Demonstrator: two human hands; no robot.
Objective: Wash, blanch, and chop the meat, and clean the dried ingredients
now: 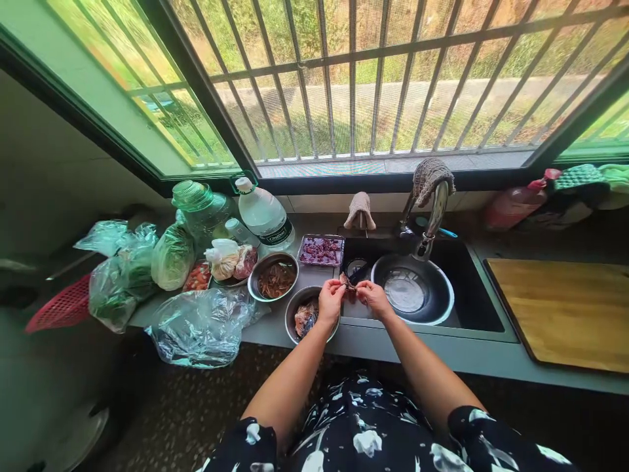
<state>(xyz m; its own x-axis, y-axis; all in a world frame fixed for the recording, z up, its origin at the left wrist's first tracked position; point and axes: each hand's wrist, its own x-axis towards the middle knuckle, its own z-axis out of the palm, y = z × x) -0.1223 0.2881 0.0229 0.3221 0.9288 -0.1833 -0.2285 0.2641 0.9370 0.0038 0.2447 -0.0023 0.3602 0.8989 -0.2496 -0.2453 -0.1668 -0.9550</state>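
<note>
My left hand [330,298] and my right hand [373,298] both pinch a small reddish-brown piece of meat [348,283] between them, held over the left edge of the sink [472,308]. Just below my left hand a steel bowl [295,308] holds more pale and reddish pieces. A dark round pan [432,295] sits in the sink to the right of my right hand, under the tap [432,216].
Another steel bowl of brown strips [273,278], a tray of red meat [321,250], plastic bags of vegetables [128,275], a crumpled clear bag [196,324] and a water jug [265,213] crowd the left counter. A wooden board [565,308] lies right of the sink.
</note>
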